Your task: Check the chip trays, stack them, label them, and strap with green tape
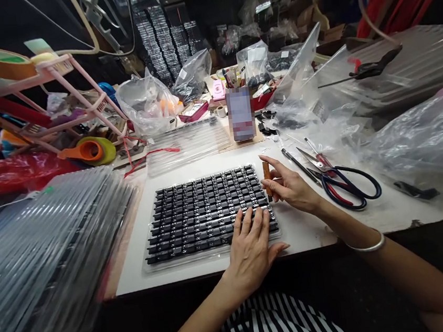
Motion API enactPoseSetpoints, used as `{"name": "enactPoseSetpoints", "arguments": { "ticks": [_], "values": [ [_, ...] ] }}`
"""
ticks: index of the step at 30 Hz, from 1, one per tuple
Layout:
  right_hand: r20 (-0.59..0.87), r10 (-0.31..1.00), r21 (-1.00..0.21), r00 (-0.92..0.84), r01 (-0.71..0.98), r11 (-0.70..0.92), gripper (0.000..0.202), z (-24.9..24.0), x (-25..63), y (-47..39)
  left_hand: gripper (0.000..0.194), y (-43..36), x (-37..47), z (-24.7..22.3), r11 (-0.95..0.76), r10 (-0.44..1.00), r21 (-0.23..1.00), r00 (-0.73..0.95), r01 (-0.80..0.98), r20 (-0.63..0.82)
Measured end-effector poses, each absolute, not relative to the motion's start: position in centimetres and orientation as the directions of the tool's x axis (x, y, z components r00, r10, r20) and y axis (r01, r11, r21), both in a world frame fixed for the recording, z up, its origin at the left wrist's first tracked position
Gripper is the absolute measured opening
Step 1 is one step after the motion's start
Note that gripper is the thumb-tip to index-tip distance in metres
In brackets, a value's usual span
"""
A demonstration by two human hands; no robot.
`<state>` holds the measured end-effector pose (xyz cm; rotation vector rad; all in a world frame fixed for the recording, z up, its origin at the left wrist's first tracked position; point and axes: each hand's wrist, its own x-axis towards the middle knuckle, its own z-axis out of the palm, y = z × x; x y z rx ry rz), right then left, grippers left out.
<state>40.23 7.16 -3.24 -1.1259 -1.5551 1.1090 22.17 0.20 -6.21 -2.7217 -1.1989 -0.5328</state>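
A clear plastic tray lies on the white table, filled with rows of small black electronic parts. My left hand rests flat over the tray's near right corner, fingers stretched onto the parts and thumb out to the right. Just beyond the tray's right edge, my right hand holds a small brown block upright between thumb and fingers. The block's lower end is close to the right-hand parts; whether it touches them I cannot tell.
Large scissors and a pen-like tool lie right of my right hand. Stacked clear trays fill the left side. A phone stands behind the tray. Plastic bags crowd the right, and a pink rack stands back left.
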Motion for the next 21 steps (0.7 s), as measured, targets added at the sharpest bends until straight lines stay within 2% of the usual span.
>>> {"name": "enactPoseSetpoints", "arguments": {
  "ticks": [5, 21],
  "values": [
    [0.086, 0.974, -0.98, -0.211, 0.156, 0.12, 0.063, -3.53, 40.03, 7.28, 0.063, 0.29, 22.1, -6.27, -0.678, 0.694, 0.022, 0.63, 0.735, 0.35],
    [0.075, 0.976, -0.984, -0.205, 0.142, 0.106, 0.063, -3.42, 39.75, 7.24, 0.063, 0.18, 22.12, -6.09, -0.681, 0.693, 0.021, 0.635, 0.732, 0.34]
  ]
}}
